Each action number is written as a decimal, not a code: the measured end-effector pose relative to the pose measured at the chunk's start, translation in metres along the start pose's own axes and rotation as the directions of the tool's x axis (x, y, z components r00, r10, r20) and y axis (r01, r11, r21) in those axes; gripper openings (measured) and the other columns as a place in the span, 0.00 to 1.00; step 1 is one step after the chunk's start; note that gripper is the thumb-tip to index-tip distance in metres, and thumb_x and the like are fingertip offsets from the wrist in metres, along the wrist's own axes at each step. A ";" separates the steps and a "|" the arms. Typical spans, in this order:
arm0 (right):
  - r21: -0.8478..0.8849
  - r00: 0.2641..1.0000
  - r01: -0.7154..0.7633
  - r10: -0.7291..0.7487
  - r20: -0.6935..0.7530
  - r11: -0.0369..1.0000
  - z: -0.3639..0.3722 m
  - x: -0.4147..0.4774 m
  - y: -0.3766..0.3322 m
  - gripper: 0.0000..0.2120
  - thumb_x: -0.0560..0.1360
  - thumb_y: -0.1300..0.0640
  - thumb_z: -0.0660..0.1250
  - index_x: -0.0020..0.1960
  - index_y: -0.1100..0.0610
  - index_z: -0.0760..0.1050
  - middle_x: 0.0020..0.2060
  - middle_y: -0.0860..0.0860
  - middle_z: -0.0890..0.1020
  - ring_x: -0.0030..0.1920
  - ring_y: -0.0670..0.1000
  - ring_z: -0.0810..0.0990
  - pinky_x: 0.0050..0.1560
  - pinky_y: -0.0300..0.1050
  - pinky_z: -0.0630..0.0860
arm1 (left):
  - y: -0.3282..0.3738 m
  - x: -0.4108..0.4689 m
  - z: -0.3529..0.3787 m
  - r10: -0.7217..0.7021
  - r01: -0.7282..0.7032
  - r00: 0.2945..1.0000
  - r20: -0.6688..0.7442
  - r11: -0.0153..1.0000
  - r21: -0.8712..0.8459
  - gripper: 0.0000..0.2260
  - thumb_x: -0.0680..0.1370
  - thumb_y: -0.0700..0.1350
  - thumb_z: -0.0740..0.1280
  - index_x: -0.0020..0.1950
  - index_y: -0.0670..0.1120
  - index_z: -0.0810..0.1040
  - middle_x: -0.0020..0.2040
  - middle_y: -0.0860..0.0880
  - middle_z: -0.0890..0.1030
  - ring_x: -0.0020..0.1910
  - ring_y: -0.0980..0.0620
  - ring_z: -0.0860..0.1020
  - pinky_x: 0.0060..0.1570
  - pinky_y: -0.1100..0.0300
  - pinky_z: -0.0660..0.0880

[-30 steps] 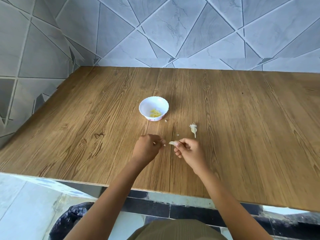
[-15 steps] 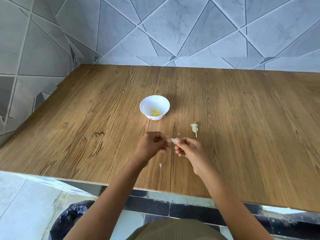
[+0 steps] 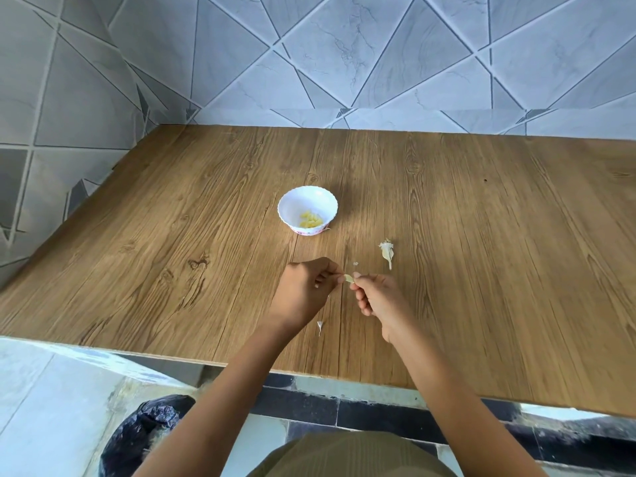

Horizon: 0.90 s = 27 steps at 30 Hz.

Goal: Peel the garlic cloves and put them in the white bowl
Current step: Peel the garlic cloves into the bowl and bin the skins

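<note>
A small pale garlic clove hangs between my two hands above the wooden table. My right hand pinches its right end between thumb and fingers. My left hand has its fingers curled, and its fingertips pinch the clove's left end. Beyond the hands stands the white bowl, with several yellowish peeled cloves at its bottom.
A garlic stem with skin lies on the table right of the bowl. Small skin scraps lie near my left wrist. A black-bagged bin stands on the floor below the table's front edge. Tiled walls close the back and left.
My left hand moved right and took hold of the clove's left end. A skin scrap dropped onto the table near my left wrist.
</note>
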State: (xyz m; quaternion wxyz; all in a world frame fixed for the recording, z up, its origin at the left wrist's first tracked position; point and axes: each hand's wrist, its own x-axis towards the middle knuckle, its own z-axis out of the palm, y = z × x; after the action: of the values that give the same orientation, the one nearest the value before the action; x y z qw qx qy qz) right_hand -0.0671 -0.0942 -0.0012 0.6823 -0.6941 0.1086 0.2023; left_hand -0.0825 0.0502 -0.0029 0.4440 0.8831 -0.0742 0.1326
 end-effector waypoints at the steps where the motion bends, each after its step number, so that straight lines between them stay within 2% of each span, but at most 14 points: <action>1: -0.058 0.998 0.055 -0.056 -0.031 0.997 0.001 -0.001 0.000 0.13 0.79 0.58 0.62 0.37 0.59 0.74 0.27 0.47 0.73 0.24 0.41 0.68 0.24 0.32 0.64 | 0.000 -0.001 0.001 0.012 -0.012 1.000 -0.017 1.000 0.004 0.01 0.73 0.38 0.72 0.43 0.41 0.83 0.35 0.51 0.83 0.35 0.58 0.80 0.39 0.69 0.75; 3: -0.137 0.988 0.134 -0.143 -0.057 0.981 0.003 -0.003 0.000 0.13 0.80 0.57 0.61 0.38 0.59 0.73 0.29 0.46 0.74 0.26 0.41 0.69 0.25 0.31 0.65 | 0.001 -0.004 0.002 -0.088 0.085 0.996 -0.034 0.993 -0.085 0.02 0.73 0.39 0.72 0.43 0.41 0.83 0.35 0.50 0.83 0.34 0.58 0.80 0.39 0.65 0.77; 4: -0.113 0.990 0.129 -0.135 -0.045 0.985 0.003 -0.003 -0.001 0.13 0.80 0.57 0.61 0.38 0.59 0.73 0.28 0.47 0.74 0.26 0.42 0.69 0.25 0.32 0.65 | 0.004 -0.004 0.001 -0.198 0.192 0.980 -0.005 0.959 -0.208 0.02 0.73 0.38 0.72 0.43 0.40 0.82 0.36 0.47 0.83 0.35 0.55 0.80 0.40 0.62 0.78; 5: -0.035 0.996 0.084 -0.084 -0.012 0.996 0.002 -0.003 -0.002 0.13 0.80 0.58 0.60 0.38 0.59 0.74 0.27 0.47 0.73 0.25 0.42 0.69 0.25 0.32 0.64 | 0.007 -0.005 -0.001 -0.306 0.308 0.950 0.062 0.881 -0.361 0.02 0.73 0.37 0.71 0.44 0.39 0.82 0.37 0.45 0.83 0.36 0.53 0.81 0.40 0.61 0.79; 7: 0.208 0.993 -0.075 0.053 0.107 0.975 0.000 -0.003 -0.003 0.13 0.80 0.60 0.59 0.39 0.60 0.74 0.26 0.48 0.72 0.23 0.42 0.69 0.24 0.33 0.64 | 0.011 -0.005 -0.004 -0.434 0.485 0.869 0.238 0.652 -0.583 0.02 0.74 0.37 0.69 0.46 0.40 0.81 0.37 0.45 0.83 0.37 0.54 0.81 0.40 0.63 0.79; 9: 0.395 0.964 -0.219 0.134 0.231 0.892 -0.001 -0.004 -0.005 0.13 0.80 0.62 0.57 0.38 0.60 0.72 0.24 0.48 0.72 0.22 0.42 0.69 0.22 0.32 0.64 | 0.011 -0.005 -0.006 -0.473 0.570 0.809 0.348 0.490 -0.660 0.03 0.75 0.36 0.68 0.47 0.40 0.80 0.38 0.47 0.83 0.37 0.55 0.81 0.39 0.66 0.78; 11: 0.445 0.955 -0.246 0.138 0.261 0.861 0.000 -0.004 -0.004 0.13 0.80 0.62 0.56 0.38 0.59 0.72 0.23 0.47 0.72 0.22 0.42 0.69 0.22 0.32 0.65 | 0.009 -0.005 -0.006 -0.484 0.596 0.784 0.389 0.409 -0.691 0.04 0.76 0.36 0.67 0.48 0.40 0.80 0.38 0.46 0.83 0.36 0.55 0.81 0.38 0.66 0.79; 13: 0.391 0.971 -0.188 0.110 0.213 0.901 0.001 -0.005 -0.002 0.13 0.80 0.61 0.58 0.38 0.59 0.73 0.24 0.48 0.72 0.23 0.42 0.69 0.23 0.32 0.66 | 0.008 -0.006 -0.006 -0.488 0.592 0.782 0.388 0.387 -0.706 0.04 0.76 0.35 0.67 0.49 0.39 0.80 0.38 0.46 0.83 0.37 0.55 0.81 0.38 0.66 0.79; 17: 0.236 0.997 -0.015 -0.003 0.075 0.972 0.003 -0.003 0.004 0.13 0.79 0.59 0.61 0.37 0.58 0.74 0.27 0.49 0.72 0.25 0.43 0.69 0.27 0.35 0.65 | 0.007 -0.006 -0.007 -0.484 0.571 0.798 0.359 0.418 -0.707 0.04 0.76 0.35 0.66 0.49 0.38 0.79 0.37 0.46 0.83 0.36 0.55 0.81 0.37 0.66 0.78; 20: 0.299 0.997 -0.043 0.021 0.075 0.953 0.001 -0.003 0.003 0.12 0.79 0.60 0.62 0.36 0.58 0.75 0.26 0.49 0.73 0.24 0.43 0.70 0.27 0.35 0.66 | 0.006 -0.003 -0.009 -0.504 0.574 0.787 0.357 0.382 -0.724 0.04 0.77 0.35 0.65 0.48 0.39 0.79 0.37 0.47 0.83 0.36 0.55 0.82 0.36 0.66 0.78; 21: 0.251 0.997 -0.033 0.016 0.072 0.967 0.000 -0.004 0.003 0.12 0.79 0.59 0.63 0.37 0.59 0.75 0.25 0.48 0.73 0.25 0.44 0.70 0.27 0.35 0.66 | 0.005 -0.003 -0.010 -0.509 0.576 0.785 0.354 0.385 -0.721 0.04 0.77 0.36 0.65 0.47 0.39 0.79 0.37 0.47 0.83 0.36 0.55 0.82 0.36 0.66 0.78; 23: -0.014 0.995 0.098 -0.098 0.019 0.995 -0.002 -0.003 0.008 0.11 0.77 0.57 0.65 0.37 0.59 0.75 0.25 0.46 0.73 0.26 0.45 0.70 0.27 0.34 0.66 | 0.004 -0.002 -0.010 -0.521 0.572 0.791 0.319 0.448 -0.687 0.04 0.77 0.38 0.65 0.46 0.39 0.79 0.37 0.47 0.82 0.35 0.55 0.81 0.35 0.66 0.78; 25: -0.327 0.950 0.282 -0.311 -0.036 0.902 -0.004 0.000 0.015 0.13 0.75 0.55 0.69 0.35 0.60 0.74 0.23 0.44 0.72 0.26 0.44 0.69 0.28 0.34 0.65 | 0.004 -0.002 -0.009 -0.528 0.560 0.805 0.269 0.529 -0.637 0.04 0.77 0.39 0.66 0.46 0.39 0.79 0.36 0.48 0.82 0.34 0.56 0.80 0.35 0.67 0.77; 27: -0.434 0.892 0.397 -0.452 -0.026 0.809 -0.005 0.003 0.020 0.13 0.73 0.54 0.71 0.34 0.59 0.73 0.24 0.44 0.72 0.26 0.43 0.69 0.29 0.36 0.65 | 0.003 -0.003 -0.009 -0.531 0.547 0.815 0.232 0.574 -0.609 0.04 0.77 0.38 0.67 0.45 0.39 0.79 0.35 0.47 0.81 0.33 0.56 0.80 0.34 0.67 0.76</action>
State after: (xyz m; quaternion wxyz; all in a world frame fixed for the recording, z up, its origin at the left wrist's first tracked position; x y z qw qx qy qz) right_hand -0.0723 -0.0999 -0.0211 0.5375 -0.8415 -0.0518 0.0179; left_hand -0.0874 0.0551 0.0038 0.7401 0.6531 0.1511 -0.0535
